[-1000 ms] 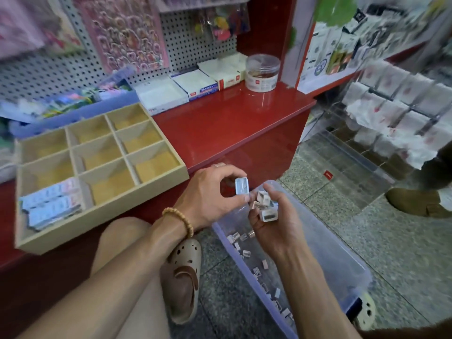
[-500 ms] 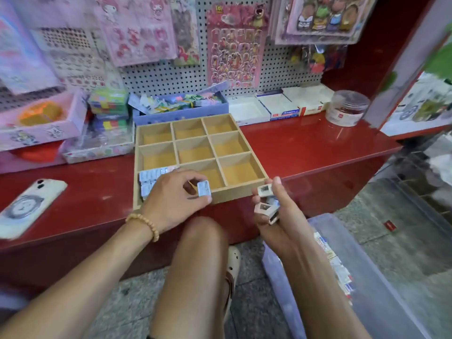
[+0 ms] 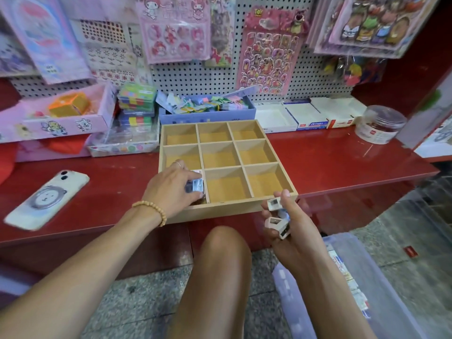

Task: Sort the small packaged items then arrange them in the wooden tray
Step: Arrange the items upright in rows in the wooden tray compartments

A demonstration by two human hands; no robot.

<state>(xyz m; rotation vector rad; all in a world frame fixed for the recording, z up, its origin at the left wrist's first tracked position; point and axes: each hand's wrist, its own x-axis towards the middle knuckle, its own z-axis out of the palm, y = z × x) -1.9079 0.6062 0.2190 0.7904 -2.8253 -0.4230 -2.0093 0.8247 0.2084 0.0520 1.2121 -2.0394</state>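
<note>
Down into the wooden tray (image 3: 227, 208) now with the left hand (image 3: 171, 185), after picking over the clear bin (image 3: 367, 289) on the floor a second ago and then swinging up over the tray's front edge. Fingers curled around one small blue-and-white pack (image 3: 195, 185), setting it into the near-left box of the tray, at about 7 o'clock of the grid. More small packs seem to sit there under the hand, but mostly hidden, so hard to count. Still waiting just off the tray's front right corner, at about 5 o'clock from it, the right hand (image 3: 291, 228), fingers bent around a little bunch of small white packs (image 3: 277, 222), not touching the wood. Sitting flat on the red desk (image 3: 342, 162), the tray, with the other eight boxes showing only bare bottoms. Means one more pack about to join its kind, and plenty left to do: a handful still to place, and many more packs down in the bin at 4 o'clock by the knee. Probably best to let go gently, so the pack lies flat beside its friends and does not tip over them. Lying at 9 o'clock on the desk, well apart from the tray, a white phone (image 3: 46, 199).
</note>
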